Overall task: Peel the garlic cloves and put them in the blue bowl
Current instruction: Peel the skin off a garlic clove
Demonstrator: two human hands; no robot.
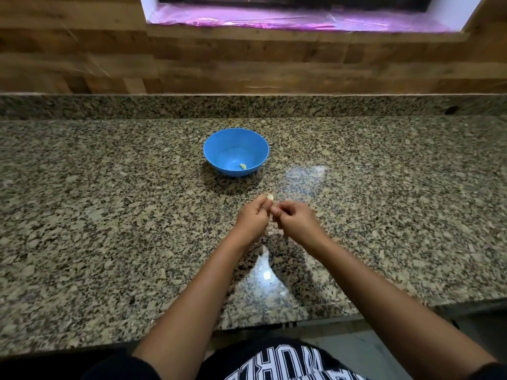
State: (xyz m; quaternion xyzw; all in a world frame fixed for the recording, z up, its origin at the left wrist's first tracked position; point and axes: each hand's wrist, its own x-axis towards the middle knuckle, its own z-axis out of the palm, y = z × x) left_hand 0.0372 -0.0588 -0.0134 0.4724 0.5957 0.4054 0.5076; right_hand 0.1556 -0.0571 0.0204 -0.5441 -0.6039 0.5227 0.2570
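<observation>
Nearest me is the hem of my black shirt (288, 363) with white lettering (upside down from here), and my two bare forearms reach out from it over the speckled granite worktop (109, 215).

The garlic clove (270, 196) I am working on is small, pale and creamy with a faint sheen. Only its rounded end shows, poking out above my fingertips. I cannot tell how much skin is on it. It is up off the worktop, near the blue bowl but well short of it.

My left hand (253, 216) is curled, knuckles up, and pinches that clove at the tips of its fingers. My right hand (295, 219) is curled too, and its thumb and fingertips press against the left hand just below the clove. The two hands are together, touching. Whether the right one pinches the clove or a bit of skin, I cannot tell.

Farther out, the blue bowl (219, 149) stands upright on the worktop. One peeled clove (243, 166), pale yellow-green and crescent-shaped, lies low inside it on the near right side.

Behind the bowl a granite upstand (247, 105) runs along the back. A wood-panelled wall (247, 64) rises above it, topped by a ledge covered in pink plastic sheeting (274, 19).
</observation>
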